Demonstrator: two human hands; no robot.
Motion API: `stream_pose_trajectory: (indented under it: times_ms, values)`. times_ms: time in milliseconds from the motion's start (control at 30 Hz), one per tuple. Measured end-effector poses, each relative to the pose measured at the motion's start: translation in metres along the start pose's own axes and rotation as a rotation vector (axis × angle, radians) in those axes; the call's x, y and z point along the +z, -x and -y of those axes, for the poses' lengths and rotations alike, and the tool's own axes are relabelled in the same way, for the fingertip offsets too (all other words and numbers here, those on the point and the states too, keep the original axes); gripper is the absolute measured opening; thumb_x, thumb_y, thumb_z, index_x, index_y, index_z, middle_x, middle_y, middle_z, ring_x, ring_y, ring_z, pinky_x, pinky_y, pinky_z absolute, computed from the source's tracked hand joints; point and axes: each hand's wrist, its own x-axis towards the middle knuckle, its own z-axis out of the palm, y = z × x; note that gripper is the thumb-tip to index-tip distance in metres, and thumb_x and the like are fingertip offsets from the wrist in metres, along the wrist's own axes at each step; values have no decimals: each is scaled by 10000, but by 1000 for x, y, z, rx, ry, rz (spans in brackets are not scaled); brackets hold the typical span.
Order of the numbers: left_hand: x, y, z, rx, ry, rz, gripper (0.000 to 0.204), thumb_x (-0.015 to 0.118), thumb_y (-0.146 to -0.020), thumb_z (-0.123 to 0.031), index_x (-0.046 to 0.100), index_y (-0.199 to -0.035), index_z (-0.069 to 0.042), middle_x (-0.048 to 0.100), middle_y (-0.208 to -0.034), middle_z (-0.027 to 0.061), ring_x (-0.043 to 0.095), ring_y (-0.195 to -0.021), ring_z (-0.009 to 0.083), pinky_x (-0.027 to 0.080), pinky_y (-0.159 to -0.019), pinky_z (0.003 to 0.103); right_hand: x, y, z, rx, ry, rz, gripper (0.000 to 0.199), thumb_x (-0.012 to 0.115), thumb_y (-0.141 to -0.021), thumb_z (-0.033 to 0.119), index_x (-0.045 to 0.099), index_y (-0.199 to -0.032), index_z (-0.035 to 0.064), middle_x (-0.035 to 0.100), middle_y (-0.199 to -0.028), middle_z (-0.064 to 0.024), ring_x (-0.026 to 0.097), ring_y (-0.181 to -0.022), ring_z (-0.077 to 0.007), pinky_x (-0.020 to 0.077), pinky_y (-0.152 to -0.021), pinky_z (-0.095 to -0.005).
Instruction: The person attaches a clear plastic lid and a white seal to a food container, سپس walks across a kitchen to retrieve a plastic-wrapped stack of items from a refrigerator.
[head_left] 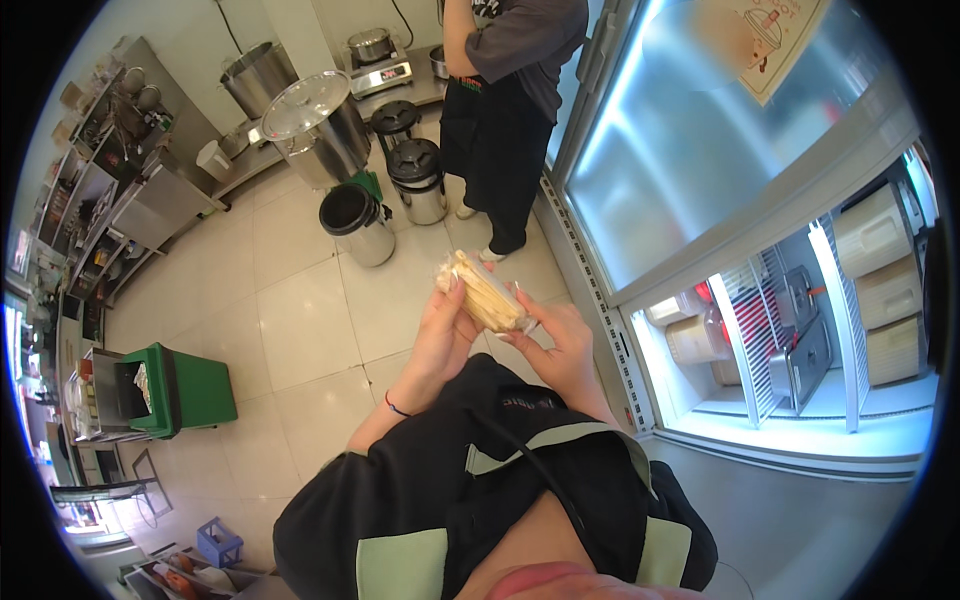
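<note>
A clear plastic pack of pale yellow strips (487, 298) is held up between my two hands, in front of my chest. I cannot tell what food the strips are. My left hand (445, 325) grips its left end, with the thumb pressed on top. On the right side, my right hand (560, 340) pinches the lower right corner between thumb and fingers. The wrapping looks loose and crinkled at the upper left end.
At the right stands a lit refrigerator with a frosted glass door (720, 150), wire racks (755, 335) and cream tubs (885, 290). A co-worker in an apron (500, 140) stands ahead. Steel bins (358, 225) and a green bin (195, 390) stand on the tiled floor.
</note>
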Motion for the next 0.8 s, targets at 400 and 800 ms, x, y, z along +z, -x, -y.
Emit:
stream_pose_trajectory:
  times_ms: [400, 800]
  values:
    - [7, 4, 11, -110, 282, -434, 283, 559, -793, -142, 471, -1042, -42, 531, -928, 73, 559, -886, 232, 473, -855, 394, 2, 10, -14, -118, -133, 142, 207, 605, -826, 114, 535, -646, 39, 495, -556, -66, 491, -529, -233, 420, -712, -368]
    - [-40, 4, -1, 0, 747, 13, 596, 490, -653, -135, 435, -1241, -51, 511, -901, 38, 512, -744, 204, 444, -728, 359, 24, 22, 9, -39, -347, 12, 304, 424, -815, 46, 529, -529, 33, 430, -438, -12, 399, -401, -127, 394, -888, -453]
